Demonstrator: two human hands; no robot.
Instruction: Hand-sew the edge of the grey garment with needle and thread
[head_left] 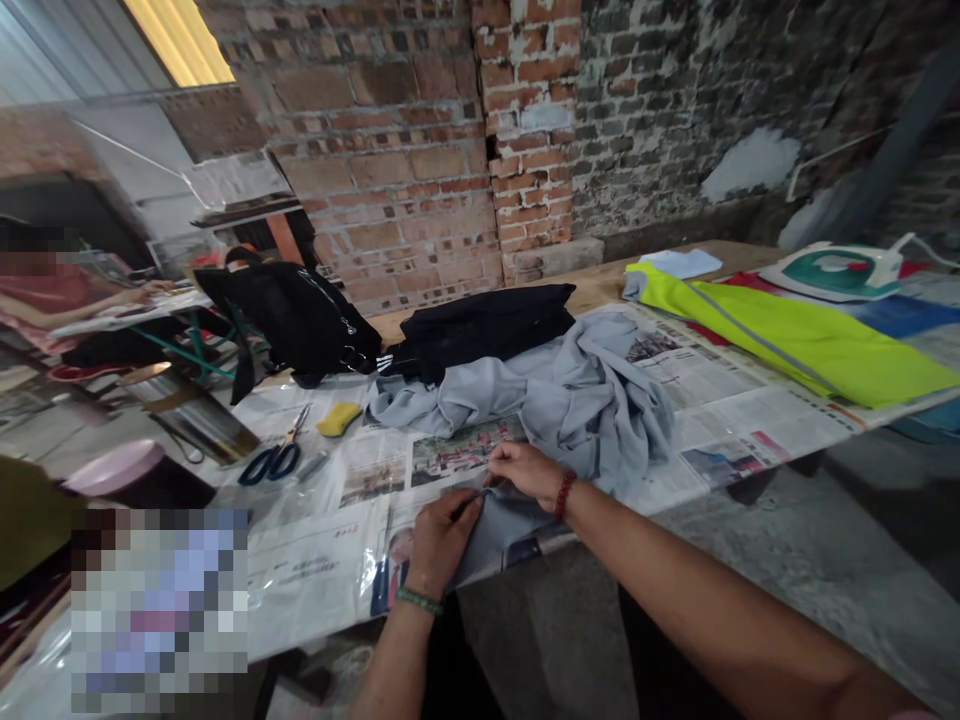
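At the table's near edge, my left hand pinches the edge of a grey cloth between thumb and fingers. Close beside it, my right hand is closed on the same edge, fingertips almost meeting the left ones. Whatever else the fingertips may hold is too small to make out. Behind my hands lies a crumpled heap of grey fabric; my right hand partly hides whether it joins the piece I hold. A folded black cloth rests against the heap's far side.
Newspaper under clear plastic covers the table. Scissors, a yellow sponge, a steel flask and a pink-lidded container stand left, near a black bag. Rightward are a fluorescent yellow garment and an iron. Someone sits far left.
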